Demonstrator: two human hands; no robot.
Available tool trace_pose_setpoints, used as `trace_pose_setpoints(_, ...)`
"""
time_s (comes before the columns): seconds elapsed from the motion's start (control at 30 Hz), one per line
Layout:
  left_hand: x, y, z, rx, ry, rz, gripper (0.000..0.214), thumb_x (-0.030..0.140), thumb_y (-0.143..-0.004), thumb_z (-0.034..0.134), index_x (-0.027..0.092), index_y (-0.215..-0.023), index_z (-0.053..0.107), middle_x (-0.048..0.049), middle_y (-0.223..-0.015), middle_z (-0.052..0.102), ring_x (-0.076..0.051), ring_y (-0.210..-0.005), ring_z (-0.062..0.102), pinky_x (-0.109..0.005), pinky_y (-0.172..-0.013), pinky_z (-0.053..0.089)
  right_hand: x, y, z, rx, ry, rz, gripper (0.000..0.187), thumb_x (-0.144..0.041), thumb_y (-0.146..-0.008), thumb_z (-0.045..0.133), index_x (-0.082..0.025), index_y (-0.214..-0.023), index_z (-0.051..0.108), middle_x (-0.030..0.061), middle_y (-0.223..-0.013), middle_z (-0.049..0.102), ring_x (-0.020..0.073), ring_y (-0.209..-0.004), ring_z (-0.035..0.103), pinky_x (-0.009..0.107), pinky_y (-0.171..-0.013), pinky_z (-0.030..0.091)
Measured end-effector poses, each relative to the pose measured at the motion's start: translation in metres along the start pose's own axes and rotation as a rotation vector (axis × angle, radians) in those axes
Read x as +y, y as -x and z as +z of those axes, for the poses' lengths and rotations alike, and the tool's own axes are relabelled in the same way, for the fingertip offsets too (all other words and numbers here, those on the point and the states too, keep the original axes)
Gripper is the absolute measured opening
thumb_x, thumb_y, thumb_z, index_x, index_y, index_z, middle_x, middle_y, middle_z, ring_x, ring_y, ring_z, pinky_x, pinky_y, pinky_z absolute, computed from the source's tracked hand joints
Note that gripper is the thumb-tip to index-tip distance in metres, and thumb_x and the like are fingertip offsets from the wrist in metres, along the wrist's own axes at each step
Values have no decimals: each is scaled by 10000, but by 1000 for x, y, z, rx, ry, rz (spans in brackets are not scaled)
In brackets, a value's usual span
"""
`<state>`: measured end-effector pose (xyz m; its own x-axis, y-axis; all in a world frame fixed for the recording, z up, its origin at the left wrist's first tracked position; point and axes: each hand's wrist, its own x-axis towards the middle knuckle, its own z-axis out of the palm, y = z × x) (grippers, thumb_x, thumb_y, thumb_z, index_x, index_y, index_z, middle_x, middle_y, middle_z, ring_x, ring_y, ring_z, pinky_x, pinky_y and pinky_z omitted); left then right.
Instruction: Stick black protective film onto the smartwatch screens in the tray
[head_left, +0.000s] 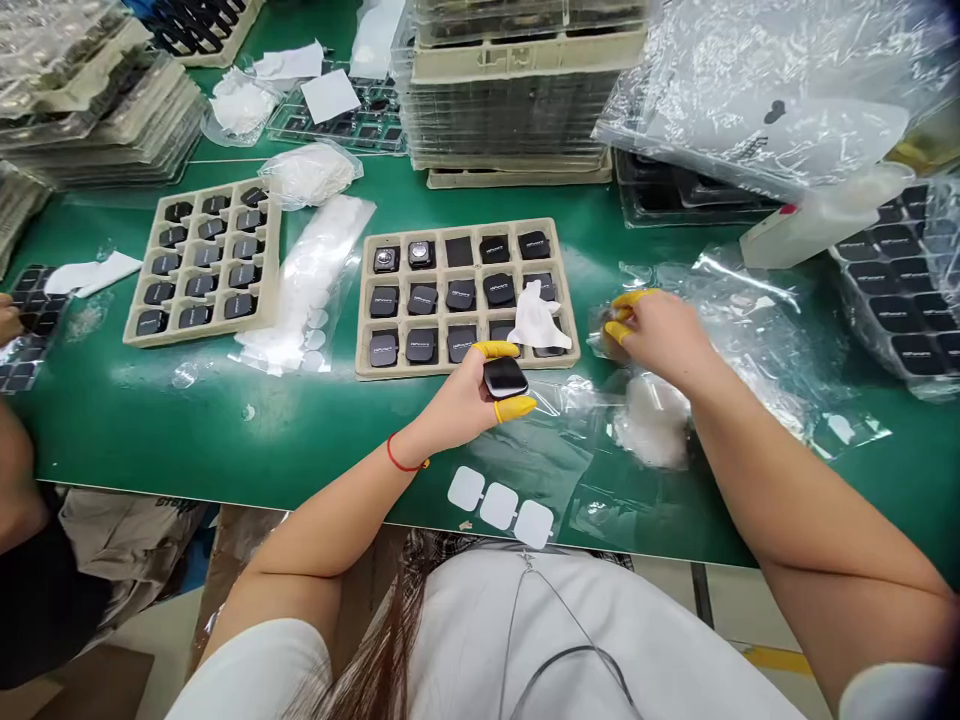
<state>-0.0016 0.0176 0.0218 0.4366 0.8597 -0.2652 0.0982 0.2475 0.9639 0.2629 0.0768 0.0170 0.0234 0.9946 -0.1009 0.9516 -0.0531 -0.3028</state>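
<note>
Left hand (pixel 457 395) holds a black square device (pixel 504 378) between yellow finger cots (pixel 495 349), just in front of the molded pulp tray (pixel 465 229). Right hand (pixel 652 330) is narrow, fingertips together on clear plastic film (pixel 742 340) right of the tray; cannot tell whether they grip it.

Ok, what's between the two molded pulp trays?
A clear plastic bag of white round pads lies between them, in the head view.
</note>
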Motion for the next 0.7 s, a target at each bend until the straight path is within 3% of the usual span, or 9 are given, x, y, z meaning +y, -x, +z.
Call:
trace_pose_setpoints(0.13,-4,2,1,-20,36,70,558,283,-775,765,255,-1207,414,-10,-970,547,-161,-840,651,-375,-801,599,-35,-8,14,97,-55,-233,285,-305,-868,610,-168,-1108,675,143,-1037,673,333,-985,596,452,-842,451)
trace_pose_setpoints(0.23,-4,2,0,-27,56,76,539,284,-779,764,251,-1209,439,-12,-950,579,-172,-834,672,-400,-817,608,-60,-13,20,52,-111,-265,180,-250,-830,638,-173,-986,685,100,-901,687,293,-860,602,420,-795,436)
trace_pose_setpoints(0.33,-1,0,-4,-11,142,50,547,294,-759,785,233,-1200,466,0,-896,602,-159,-782,677,-378,-772,625,-68,-1,15,66,-270,-338,95,-185,-836,600,-193,-867,689,68,-849,682,250,-822,596,399,-798,431)
trace_pose_setpoints(0.4,0,-2,-7,1,166,69,586,298,-720,817,224,-1196,483,-2,-906,624,-153,-778,674,-352,-749,624,-72,17,9,75,-399,-576,86,-235,-862,622,-222,-865,706,59,-926,686,233,-863,592,394,-822,429)
trace_pose_setpoints(0.5,-1,-3,-9,10,41,148,623,254,-613,882,207,-1131,539,-10,-945,643,-158,-820,661,-305,-738,598,-81,41,7,73,-425,-907,149,-295,-929,601,-266,-887,741,58,-975,675,231,-916,562,415,-859,403)
trace_pose_setpoints(0.6,-2,-2,-7,-15,52,134,565,269,-638,865,203,-1100,547,-6,-923,645,-162,-813,663,-313,-740,595,-87,48,13,168,-393,-888,222,-298,-970,539,-280,-915,753,67,-915,655,229,-873,545,423,-816,382)
trace_pose_setpoints(0.7,-4,-1,-4,-21,111,131,581,321,-675,845,208,-1153,534,-9,-917,655,-164,-776,674,-338,-736,605,-89,49,19,176,-377,-836,221,-337,-968,541,-279,-924,749,64,-871,639,223,-829,538,421,-785,377)
